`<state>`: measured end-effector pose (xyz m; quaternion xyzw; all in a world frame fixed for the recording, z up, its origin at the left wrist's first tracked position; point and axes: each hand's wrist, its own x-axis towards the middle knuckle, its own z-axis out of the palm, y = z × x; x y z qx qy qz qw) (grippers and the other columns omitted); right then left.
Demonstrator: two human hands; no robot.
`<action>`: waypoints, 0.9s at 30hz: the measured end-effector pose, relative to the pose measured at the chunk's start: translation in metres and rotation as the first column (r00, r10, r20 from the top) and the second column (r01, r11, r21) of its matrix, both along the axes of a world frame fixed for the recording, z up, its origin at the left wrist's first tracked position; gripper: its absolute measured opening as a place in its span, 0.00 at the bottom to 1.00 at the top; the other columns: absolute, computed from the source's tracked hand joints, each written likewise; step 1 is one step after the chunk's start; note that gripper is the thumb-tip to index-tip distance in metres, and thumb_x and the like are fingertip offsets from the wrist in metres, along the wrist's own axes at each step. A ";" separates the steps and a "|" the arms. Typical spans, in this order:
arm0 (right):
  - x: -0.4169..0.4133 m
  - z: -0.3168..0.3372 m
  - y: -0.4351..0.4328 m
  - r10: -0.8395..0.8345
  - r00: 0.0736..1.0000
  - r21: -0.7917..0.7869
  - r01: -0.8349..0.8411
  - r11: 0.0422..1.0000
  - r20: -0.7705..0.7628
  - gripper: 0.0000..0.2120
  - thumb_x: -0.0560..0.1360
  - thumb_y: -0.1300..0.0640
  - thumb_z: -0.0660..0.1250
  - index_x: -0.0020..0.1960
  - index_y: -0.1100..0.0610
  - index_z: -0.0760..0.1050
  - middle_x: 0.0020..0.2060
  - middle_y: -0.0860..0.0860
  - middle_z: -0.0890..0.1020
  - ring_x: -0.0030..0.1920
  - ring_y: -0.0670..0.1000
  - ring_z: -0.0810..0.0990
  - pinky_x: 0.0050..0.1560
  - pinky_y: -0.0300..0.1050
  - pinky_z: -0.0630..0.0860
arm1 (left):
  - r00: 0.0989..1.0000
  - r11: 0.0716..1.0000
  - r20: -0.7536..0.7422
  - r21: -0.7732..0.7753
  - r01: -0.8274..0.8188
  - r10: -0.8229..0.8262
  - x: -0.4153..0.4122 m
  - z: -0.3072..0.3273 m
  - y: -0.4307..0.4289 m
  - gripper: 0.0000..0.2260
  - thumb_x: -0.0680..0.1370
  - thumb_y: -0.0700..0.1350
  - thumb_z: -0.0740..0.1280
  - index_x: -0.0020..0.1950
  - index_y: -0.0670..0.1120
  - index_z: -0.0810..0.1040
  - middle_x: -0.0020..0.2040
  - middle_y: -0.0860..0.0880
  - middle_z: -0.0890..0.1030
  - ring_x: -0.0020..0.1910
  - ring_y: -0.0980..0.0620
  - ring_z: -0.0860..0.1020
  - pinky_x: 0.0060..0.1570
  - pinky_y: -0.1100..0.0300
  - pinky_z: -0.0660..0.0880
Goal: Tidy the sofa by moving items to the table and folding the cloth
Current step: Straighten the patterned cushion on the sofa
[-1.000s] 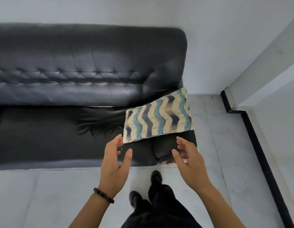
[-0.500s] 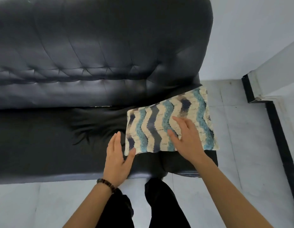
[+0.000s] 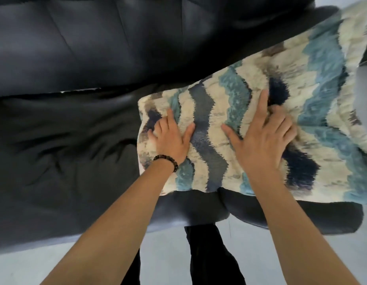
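Note:
A folded cloth (image 3: 314,128) with cream, teal and navy zigzag stripes lies on the right end of the black leather sofa (image 3: 61,128), draped over the armrest. My left hand (image 3: 171,138), with a bead bracelet on its wrist, rests flat on the cloth's left part, fingers spread. My right hand (image 3: 260,140) presses flat on the middle of the cloth, fingers apart. Neither hand grips the fabric.
The sofa's tufted backrest (image 3: 96,44) fills the top of the view. Pale tiled floor (image 3: 34,266) runs along the front of the sofa. My dark trouser legs (image 3: 207,254) stand close against the seat edge.
I have leaned in much closer to the sofa. My left hand moved from the seat onto the cloth's left part; my right hand stays pressed on the cloth.

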<state>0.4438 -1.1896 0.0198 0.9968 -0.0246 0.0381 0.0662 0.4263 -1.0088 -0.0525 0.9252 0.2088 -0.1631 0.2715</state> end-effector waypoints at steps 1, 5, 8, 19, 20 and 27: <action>0.000 -0.006 0.006 -0.001 1.000 0.008 0.001 1.000 0.009 0.44 0.76 0.29 0.57 0.79 0.57 0.52 0.59 0.66 0.74 0.54 0.65 0.73 0.57 0.62 0.67 | 1.000 0.997 0.023 0.083 0.004 -0.006 0.001 -0.008 0.000 0.35 0.78 0.66 0.50 0.76 0.43 0.58 0.67 0.41 0.70 0.65 0.39 0.66 0.66 0.38 0.59; 0.001 0.003 0.030 -0.070 0.993 0.190 0.087 0.978 -0.095 0.38 0.75 0.35 0.64 0.78 0.52 0.58 0.56 0.61 0.78 0.57 0.63 0.75 0.58 0.60 0.67 | 0.981 0.997 0.188 0.056 -0.052 0.040 -0.001 -0.002 0.022 0.24 0.80 0.60 0.58 0.63 0.43 0.74 0.54 0.43 0.79 0.53 0.40 0.75 0.53 0.45 0.68; -0.002 0.025 0.056 -0.104 0.983 0.453 0.161 0.877 -0.148 0.34 0.73 0.34 0.67 0.73 0.47 0.66 0.59 0.53 0.80 0.61 0.58 0.75 0.61 0.57 0.67 | 0.957 0.995 0.273 -0.041 -0.093 0.101 -0.022 0.026 0.062 0.20 0.80 0.59 0.59 0.58 0.44 0.77 0.50 0.46 0.81 0.51 0.42 0.76 0.52 0.46 0.71; -0.020 0.028 0.234 0.027 0.999 0.860 -0.028 0.509 0.017 0.18 0.76 0.45 0.68 0.45 0.59 0.70 0.40 0.47 0.69 0.43 0.52 0.69 0.44 0.48 0.69 | 0.767 0.897 0.641 0.351 -0.271 -0.019 -0.049 0.095 0.270 0.12 0.81 0.53 0.61 0.50 0.45 0.73 0.42 0.41 0.75 0.43 0.44 0.68 0.46 0.49 0.64; -0.016 0.023 0.248 0.041 0.999 0.857 -0.051 0.513 0.035 0.18 0.77 0.45 0.68 0.45 0.60 0.70 0.40 0.49 0.69 0.43 0.51 0.67 0.44 0.48 0.69 | 0.769 0.884 0.638 0.376 -0.276 -0.032 -0.045 0.093 0.285 0.11 0.81 0.52 0.61 0.50 0.45 0.73 0.42 0.40 0.75 0.43 0.43 0.69 0.46 0.48 0.64; -0.003 -0.051 0.282 0.346 0.863 0.617 -0.052 0.785 -0.367 0.31 0.80 0.48 0.63 0.78 0.53 0.55 0.68 0.58 0.65 0.67 0.60 0.67 0.63 0.55 0.70 | 0.949 0.976 0.311 0.183 -0.117 0.055 -0.042 0.020 0.343 0.13 0.79 0.41 0.58 0.60 0.37 0.74 0.64 0.34 0.71 0.62 0.33 0.70 0.62 0.45 0.68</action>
